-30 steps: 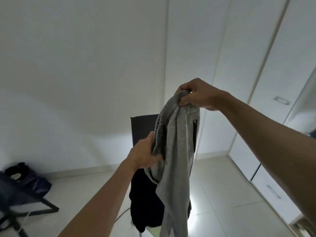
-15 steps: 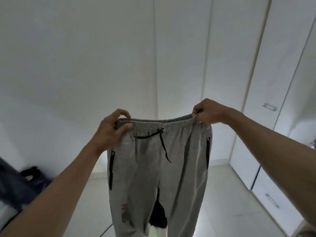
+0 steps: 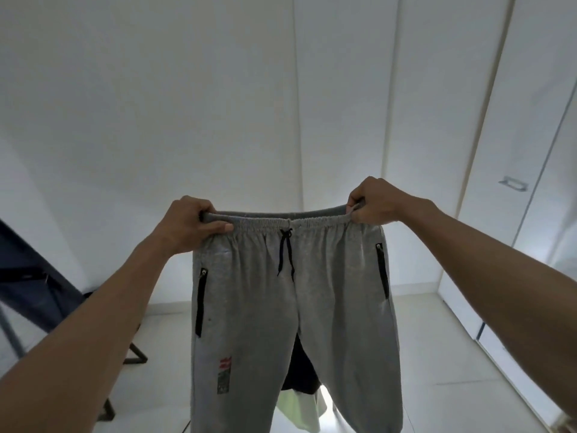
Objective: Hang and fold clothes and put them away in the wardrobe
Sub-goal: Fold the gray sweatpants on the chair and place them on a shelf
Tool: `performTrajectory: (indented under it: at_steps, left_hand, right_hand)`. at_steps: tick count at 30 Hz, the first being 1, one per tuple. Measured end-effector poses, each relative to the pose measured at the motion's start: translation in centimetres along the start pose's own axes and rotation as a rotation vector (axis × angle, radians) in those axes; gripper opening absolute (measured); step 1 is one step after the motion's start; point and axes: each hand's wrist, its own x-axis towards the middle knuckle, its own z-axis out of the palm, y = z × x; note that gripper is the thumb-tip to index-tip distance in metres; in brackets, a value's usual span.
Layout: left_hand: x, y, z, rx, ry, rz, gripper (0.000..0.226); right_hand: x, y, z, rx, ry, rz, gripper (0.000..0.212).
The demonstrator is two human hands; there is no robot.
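Head view, left hand (image 3: pixel 184 225), right hand (image 3: pixel 374 201) gripping grey sweatpants (image 3: pixel 290 307) waistband

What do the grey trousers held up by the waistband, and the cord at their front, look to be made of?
Grey drawstring trousers: soft knit, likely cotton-blend fleece, matte; heathered flecks, gathered elastic waistband, limp drape. Both the left hand and right hand hold the waistband. Black drawstring cord: looks like woven textile lace, matte; too small to be sure.
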Motion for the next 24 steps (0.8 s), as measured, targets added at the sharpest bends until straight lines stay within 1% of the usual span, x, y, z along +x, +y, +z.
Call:
performTrajectory:
  at_steps: [1, 2, 5, 7, 10, 12, 14, 16, 18, 20, 22, 24]
  left_hand:
    - [0.1, -0.1, -0.4, 0.013, 0.006, -0.005, 0.029]
    - [0.1, -0.4, -0.7, 0.027, 0.012, -0.007, 0.029]
    - [0.0, -1.0, -1.6, 0.019, 0.026, -0.002, 0.026]
    - [0.2, -1.3, -2.0, 0.057, 0.016, 0.007, 0.025]
    - [0.4, -2.3, -2.3, 0.087, -0.001, 0.016, 0.025]
    - [0.5, -3.3, -2.2, 0.061, 0.020, 0.029, 0.025]
    - [0.5, -4.0, -2.0, -0.005, 0.057, 0.026, 0.024]
    - [0.8, -4.4, -1.8, -0.058, 0.079, 0.002, 0.032]
    - [1.2, -4.6, -1.5, -0.022, 0.118, -0.003, 0.030]
    - [1.5, -4.6, -1.6, -0.038, 0.167, -0.011, 0.023]
    - [1.8, -4.9, -1.9, -0.063, 0.186, -0.025, 0.019]
    - [1.9, -5.6, -2.2, -0.036, 0.169, -0.050, 0.018]
  right_hand:
    - [0.1, -0.4, -0.1, -0.017, -0.005, 0.007, 0.009]
    - [0.1, -0.7, -0.3, -0.022, -0.024, 0.019, 0.012]
    - [0.2, -1.2, -0.3, 0.042, -0.075, 0.043, 0.016]
    - [0.5, -1.3, 0.3, 0.082, -0.011, 0.049, 0.015]
    - [1.1, -1.7, 1.7, 0.159, 0.156, 0.061, 0.010]
    - [1.7, -2.3, 2.2, 0.226, 0.196, 0.060, 0.006]
    - [2.3, -3.1, 2.5, 0.241, 0.216, 0.045, 0.013]
    - [2.8, -4.1, 2.8, 0.267, 0.235, 0.054, 0.022]
    - [3.2, -5.3, 3.2, 0.338, 0.201, 0.059, 0.022]
    - [3.6, -5.9, 4.0, 0.437, 0.093, 0.063, 0.018]
    - [3.4, -6.2, 4.5, 0.490, 0.000, 0.075, 0.027]
    - [3.5, -5.9, 4.8, 0.515, 0.005, 0.117, 0.034]
